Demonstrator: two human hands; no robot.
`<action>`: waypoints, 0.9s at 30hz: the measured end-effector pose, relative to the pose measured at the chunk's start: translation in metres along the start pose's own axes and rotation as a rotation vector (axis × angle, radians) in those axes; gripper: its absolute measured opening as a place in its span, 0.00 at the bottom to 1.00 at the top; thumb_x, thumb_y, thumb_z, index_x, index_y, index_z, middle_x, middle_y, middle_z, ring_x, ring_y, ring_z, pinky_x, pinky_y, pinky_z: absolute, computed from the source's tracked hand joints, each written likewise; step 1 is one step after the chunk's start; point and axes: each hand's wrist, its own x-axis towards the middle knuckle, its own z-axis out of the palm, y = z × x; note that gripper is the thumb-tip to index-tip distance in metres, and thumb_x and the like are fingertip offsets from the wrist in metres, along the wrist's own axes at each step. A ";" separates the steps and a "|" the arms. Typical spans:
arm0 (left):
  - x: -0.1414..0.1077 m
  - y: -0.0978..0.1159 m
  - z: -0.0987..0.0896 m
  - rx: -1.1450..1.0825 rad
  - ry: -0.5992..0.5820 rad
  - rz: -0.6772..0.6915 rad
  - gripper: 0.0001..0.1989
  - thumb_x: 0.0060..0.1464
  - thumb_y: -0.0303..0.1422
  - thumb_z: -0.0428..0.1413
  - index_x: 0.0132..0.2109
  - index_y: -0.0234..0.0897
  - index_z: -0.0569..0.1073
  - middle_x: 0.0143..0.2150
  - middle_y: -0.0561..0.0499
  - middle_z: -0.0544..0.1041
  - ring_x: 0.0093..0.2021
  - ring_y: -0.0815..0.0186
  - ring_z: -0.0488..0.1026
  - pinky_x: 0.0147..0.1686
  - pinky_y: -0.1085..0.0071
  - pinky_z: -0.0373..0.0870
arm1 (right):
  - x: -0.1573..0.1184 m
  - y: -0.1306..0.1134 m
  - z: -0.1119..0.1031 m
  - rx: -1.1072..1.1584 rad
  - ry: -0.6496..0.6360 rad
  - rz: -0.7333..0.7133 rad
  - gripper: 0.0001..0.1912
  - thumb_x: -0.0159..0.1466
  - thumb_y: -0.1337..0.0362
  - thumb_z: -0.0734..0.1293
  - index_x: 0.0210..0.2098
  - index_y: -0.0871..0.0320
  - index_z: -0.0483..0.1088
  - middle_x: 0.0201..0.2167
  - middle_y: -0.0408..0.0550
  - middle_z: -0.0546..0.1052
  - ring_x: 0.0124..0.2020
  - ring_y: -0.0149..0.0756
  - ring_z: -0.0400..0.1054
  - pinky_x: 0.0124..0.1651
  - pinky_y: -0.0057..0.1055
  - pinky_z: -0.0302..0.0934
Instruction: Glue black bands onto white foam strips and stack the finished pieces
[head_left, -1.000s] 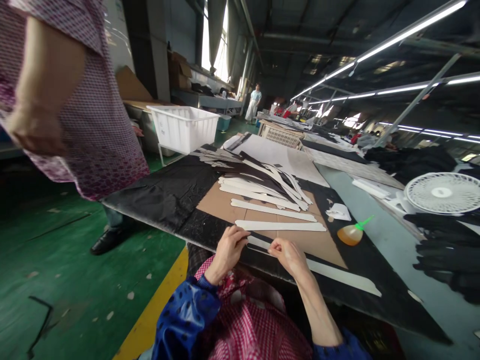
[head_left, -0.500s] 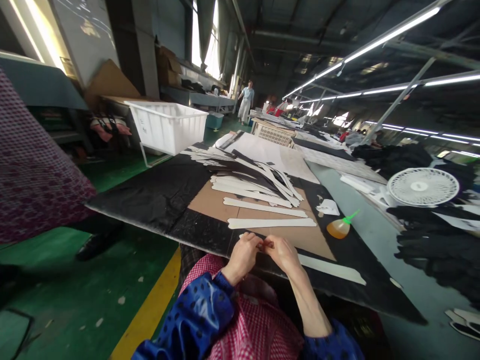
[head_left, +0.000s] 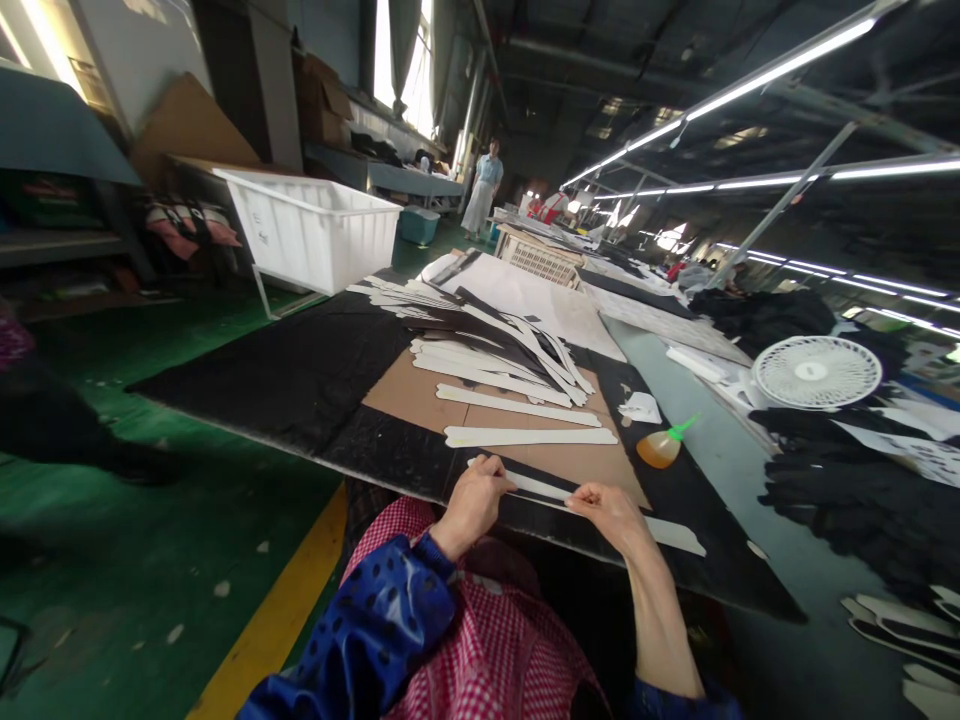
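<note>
A long white strip (head_left: 541, 487) lies along the near edge of the black-covered table (head_left: 300, 400). My left hand (head_left: 480, 500) pinches it near its left end. Further right, my right hand (head_left: 609, 510) is closed with thumb and fingers on the strip's edge; the strip runs on beyond it to the right. Two separate white strips, a nearer one (head_left: 531, 437) and a farther one (head_left: 517, 405), lie on a brown cardboard sheet (head_left: 600, 465). Behind them is a fanned pile of white and black strips (head_left: 495, 350).
A squeeze bottle (head_left: 660, 449) with amber liquid and a green nozzle lies at the right, near a white scrap (head_left: 640, 407). A white fan (head_left: 816, 372) and dark fabric (head_left: 832, 490) are beyond. At the left are a white bin (head_left: 315, 230) and a person's dark leg (head_left: 67, 420).
My right hand has slid right along the strip, away from my left hand, uncovering the stretch between them. The person at the left has moved mostly out of view.
</note>
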 end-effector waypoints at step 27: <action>-0.035 -0.024 -0.065 -0.351 0.106 -0.125 0.13 0.59 0.29 0.50 0.44 0.38 0.78 0.39 0.48 0.76 0.39 0.64 0.71 0.41 0.69 0.69 | -0.020 -0.062 0.026 -0.078 0.005 -0.072 0.05 0.55 0.60 0.68 0.25 0.53 0.73 0.27 0.40 0.78 0.31 0.32 0.70 0.31 0.26 0.52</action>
